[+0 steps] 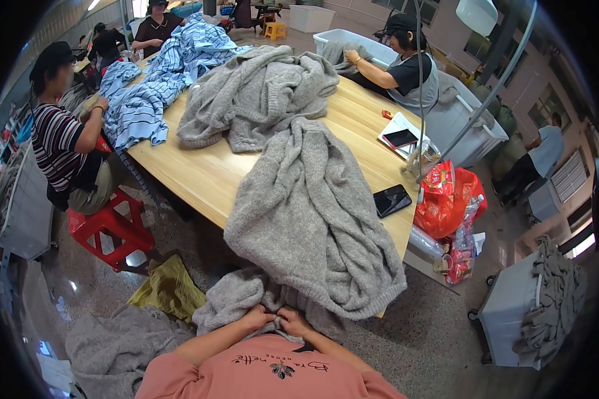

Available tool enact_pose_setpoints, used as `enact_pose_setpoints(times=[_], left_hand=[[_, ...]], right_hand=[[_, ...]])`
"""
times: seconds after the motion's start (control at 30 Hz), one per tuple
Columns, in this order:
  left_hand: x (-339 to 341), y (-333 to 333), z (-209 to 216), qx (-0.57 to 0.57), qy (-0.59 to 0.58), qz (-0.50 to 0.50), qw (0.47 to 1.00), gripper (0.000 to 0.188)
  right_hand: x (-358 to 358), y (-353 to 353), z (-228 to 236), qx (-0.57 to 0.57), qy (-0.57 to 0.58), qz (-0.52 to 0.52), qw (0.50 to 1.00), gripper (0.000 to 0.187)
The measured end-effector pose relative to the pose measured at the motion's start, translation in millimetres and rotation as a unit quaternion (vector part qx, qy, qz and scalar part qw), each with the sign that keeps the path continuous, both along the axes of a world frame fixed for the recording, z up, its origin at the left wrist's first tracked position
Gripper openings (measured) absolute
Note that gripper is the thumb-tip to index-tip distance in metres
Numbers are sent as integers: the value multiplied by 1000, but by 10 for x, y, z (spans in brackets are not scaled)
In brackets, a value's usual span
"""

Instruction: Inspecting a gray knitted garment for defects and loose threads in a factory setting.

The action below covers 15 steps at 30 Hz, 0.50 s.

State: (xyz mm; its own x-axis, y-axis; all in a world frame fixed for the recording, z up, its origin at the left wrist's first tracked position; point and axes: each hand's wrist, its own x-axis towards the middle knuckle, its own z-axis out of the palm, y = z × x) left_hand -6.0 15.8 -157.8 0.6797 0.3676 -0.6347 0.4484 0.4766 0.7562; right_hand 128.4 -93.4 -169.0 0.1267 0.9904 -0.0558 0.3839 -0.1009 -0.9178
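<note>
Close to my body, my left hand (258, 319) and my right hand (293, 322) pinch a grey knit garment (229, 299). Their fingers are closed on its fabric, almost touching each other, and the fingertips are partly hidden. This garment bunches below the table edge. Just beyond it, a large grey knit sweater (299, 213) is draped across the near end of the wooden table (180, 169) and hangs over the edge. Farther back lies a heap of similar grey knitwear (266, 93). More grey knit fabric (123, 346) is piled low at my left.
A phone (393, 200) lies right of the sweater, and another (400, 137) rests on papers. A red plastic bag (456, 206) hangs beside the table. Blue striped garments (140, 103) cover the far left. Co-workers sit around the table; a wheeled bin (509, 312) stands right.
</note>
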Motion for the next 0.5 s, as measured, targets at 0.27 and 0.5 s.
enact_pose_setpoints(times=[0.27,0.5], left_hand=[[0,30,-84,-3,-11,-11,1000,32],[-23,-14,-52,7,-40,23,999,28]], right_hand=[[-10,11,98,-33,-5,-19,999,18],[28,18,-10,-69,-39,32,996,18]])
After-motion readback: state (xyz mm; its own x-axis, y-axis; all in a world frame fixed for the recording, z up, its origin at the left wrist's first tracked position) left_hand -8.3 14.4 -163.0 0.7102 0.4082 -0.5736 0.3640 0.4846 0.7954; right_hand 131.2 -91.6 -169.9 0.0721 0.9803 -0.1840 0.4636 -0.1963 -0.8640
